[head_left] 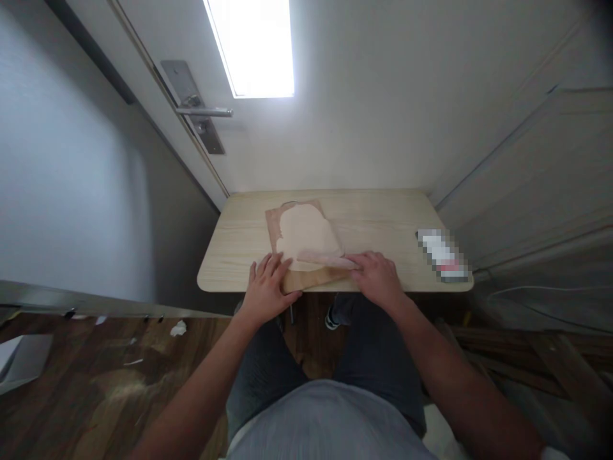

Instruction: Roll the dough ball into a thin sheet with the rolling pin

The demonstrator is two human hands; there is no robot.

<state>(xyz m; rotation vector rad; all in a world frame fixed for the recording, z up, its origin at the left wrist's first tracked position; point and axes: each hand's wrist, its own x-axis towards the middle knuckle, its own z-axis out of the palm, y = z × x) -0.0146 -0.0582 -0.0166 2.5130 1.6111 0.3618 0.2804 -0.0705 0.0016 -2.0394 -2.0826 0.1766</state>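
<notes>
A brown board (313,279) lies slightly turned near the table's front edge. Over most of it spreads a flat, cream-coloured, dough-like sheet (306,227) with a rounded far end and an uneven left side. My left hand (267,284) rests at the board's near left corner, fingers spread and thumb along the front edge. In my right hand (377,276) is one end of a long, pale pinkish tool (328,259). That tool lies roughly level across the near part of the sheet; it is slightly blurred, so its exact kind is unclear.
The light wooden table (383,217) stands against a white door with a metal handle (205,112) and a bright window. A phone-like object (443,255), pixelated, lies at the table's right end. A crumpled white scrap (179,328) is on the wooden floor at left.
</notes>
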